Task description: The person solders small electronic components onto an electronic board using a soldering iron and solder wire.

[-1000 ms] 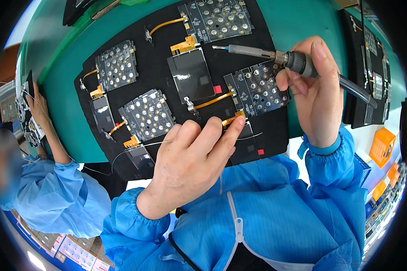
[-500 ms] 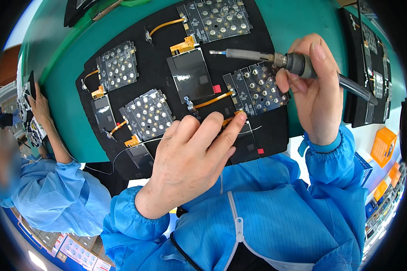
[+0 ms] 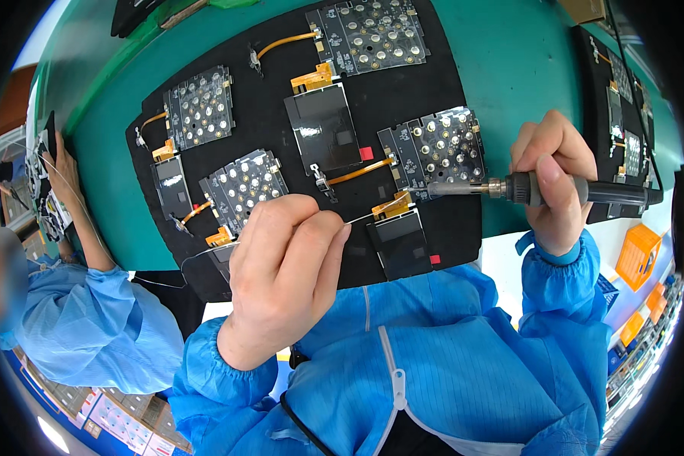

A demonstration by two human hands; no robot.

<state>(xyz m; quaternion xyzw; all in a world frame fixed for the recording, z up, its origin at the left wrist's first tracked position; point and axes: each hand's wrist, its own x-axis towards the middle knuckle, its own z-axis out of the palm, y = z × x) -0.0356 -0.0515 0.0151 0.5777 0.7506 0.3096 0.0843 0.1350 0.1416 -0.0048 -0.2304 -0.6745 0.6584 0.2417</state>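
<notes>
Solder wire (image 3: 361, 219) runs from our left hand (image 3: 285, 273), pinched between thumb and forefinger, toward the orange connector (image 3: 391, 205) on the black mat (image 3: 448, 235) lying on the green desk (image 3: 509, 61). Our right hand (image 3: 555, 178) is closed around the soldering iron (image 3: 509, 188), which now lies level and lower than half a second ago, its tip just beside the keypad board (image 3: 441, 148). Our left hand has pulled back off the mat, uncovering the small black screen (image 3: 399, 243).

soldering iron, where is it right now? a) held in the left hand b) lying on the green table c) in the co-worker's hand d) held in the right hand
d: the right hand grips the soldering iron, its tip over the black mat, while the left hand pinches a thin wire.
</notes>
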